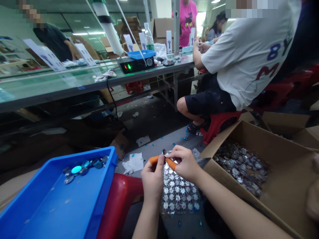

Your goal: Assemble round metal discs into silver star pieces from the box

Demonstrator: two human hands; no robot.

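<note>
Head camera: my left hand (152,177) pinches a small shiny disc (164,152) on edge in its orange-capped fingers (154,160); my right hand (186,162) curls just beside it — whether that one grips too, I cannot tell.

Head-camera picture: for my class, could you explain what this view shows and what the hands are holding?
This picture comes from a camera worn on a person's head, looking down at their own hands. The left hand and right hand, with orange finger cots on their fingers, pinch a small round metal disc. Below them lies a sheet of silvery star-shaped pieces. To the left, a blue plastic tray holds more round discs. To the right, a cardboard box holds a heap of silvery pieces. Beyond, a co-worker sits on a red stool.
</note>
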